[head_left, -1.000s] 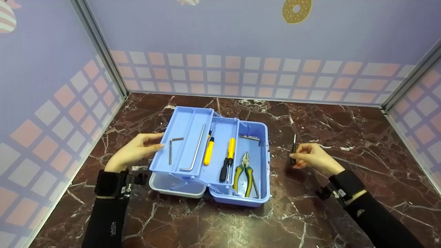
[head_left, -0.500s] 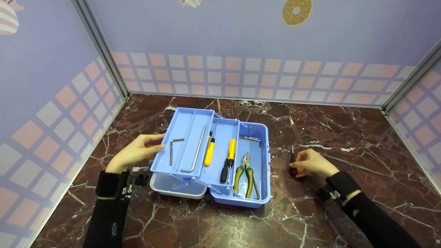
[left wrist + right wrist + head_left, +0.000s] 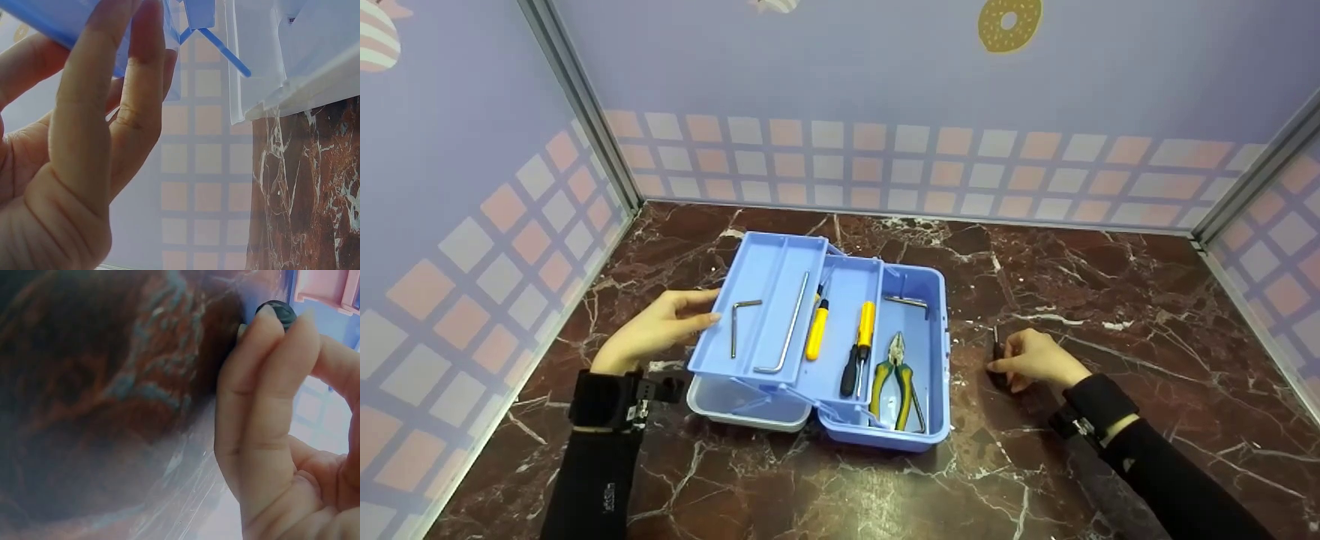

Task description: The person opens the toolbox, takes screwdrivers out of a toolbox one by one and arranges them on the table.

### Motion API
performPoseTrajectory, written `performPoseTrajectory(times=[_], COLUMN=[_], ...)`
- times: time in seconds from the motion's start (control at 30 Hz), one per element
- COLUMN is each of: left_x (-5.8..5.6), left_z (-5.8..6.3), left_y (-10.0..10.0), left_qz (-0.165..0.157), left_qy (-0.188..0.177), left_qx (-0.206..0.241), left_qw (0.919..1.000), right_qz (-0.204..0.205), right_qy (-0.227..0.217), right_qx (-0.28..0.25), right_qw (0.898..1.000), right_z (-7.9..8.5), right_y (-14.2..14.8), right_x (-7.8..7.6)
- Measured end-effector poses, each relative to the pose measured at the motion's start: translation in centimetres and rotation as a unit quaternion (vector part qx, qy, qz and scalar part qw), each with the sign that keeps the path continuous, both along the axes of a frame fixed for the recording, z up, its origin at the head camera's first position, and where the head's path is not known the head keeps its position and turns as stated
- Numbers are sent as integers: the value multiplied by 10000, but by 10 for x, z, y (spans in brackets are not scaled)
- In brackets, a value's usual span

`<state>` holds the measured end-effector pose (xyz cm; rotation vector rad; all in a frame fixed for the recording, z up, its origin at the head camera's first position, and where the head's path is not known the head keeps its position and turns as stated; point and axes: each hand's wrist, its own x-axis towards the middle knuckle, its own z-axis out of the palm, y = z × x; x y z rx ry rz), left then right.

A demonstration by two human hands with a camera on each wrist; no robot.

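A blue toolbox (image 3: 938, 300) stands open with its tiered trays spread to the left. My left hand (image 3: 656, 330) grips the outer edge of the upper tray (image 3: 757, 262), thumb at its side; in the left wrist view, fingers (image 3: 84, 112) reach up to the blue plastic. To the right of the box, my right hand (image 3: 1042, 360) pinches a small black-handled screwdriver (image 3: 997, 349) low at the tabletop, its shaft pointing away from me. The right wrist view shows the rounded handle end (image 3: 281, 312) between the fingertips. Whether the screwdriver touches the table cannot be told.
Two hex keys (image 3: 787, 330) lie in the upper tray. Yellow and black screwdrivers (image 3: 866, 322) lie in the middle tray. Pliers (image 3: 894, 375) and more hex keys (image 3: 907, 301) lie in the box bottom. Patterned panels (image 3: 825, 75) enclose the marble table (image 3: 847, 495).
My right hand has come down and slightly nearer to me with the screwdriver, which now lies lower, close to the table. My left hand stays at the tray.
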<state>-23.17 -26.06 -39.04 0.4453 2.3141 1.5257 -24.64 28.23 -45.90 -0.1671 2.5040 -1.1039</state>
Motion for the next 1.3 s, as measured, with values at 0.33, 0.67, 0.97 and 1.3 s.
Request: performPoseTrajectory(times=[0.33, 0.67, 0.97, 1.3], left_x=[-1, -2, -1, -1], left_z=[-3, -4, -2, -1], left_y=[0, -1, 0, -1], left_qz=[34, 33, -11, 31], left_qy=[-7, 5, 71, 110], left_qx=[-68, -30, -58, -194], left_qw=[10000, 10000, 10000, 9997], right_qz=[-40, 120, 94, 99], right_qy=[-117, 574, 1990, 2909], right_qx=[27, 930, 2508, 3220], right_qw=[9999, 9939, 9473, 9009], right_z=[-1, 6, 14, 30], right_y=[0, -3, -11, -21], right_x=[-1, 0, 5, 8])
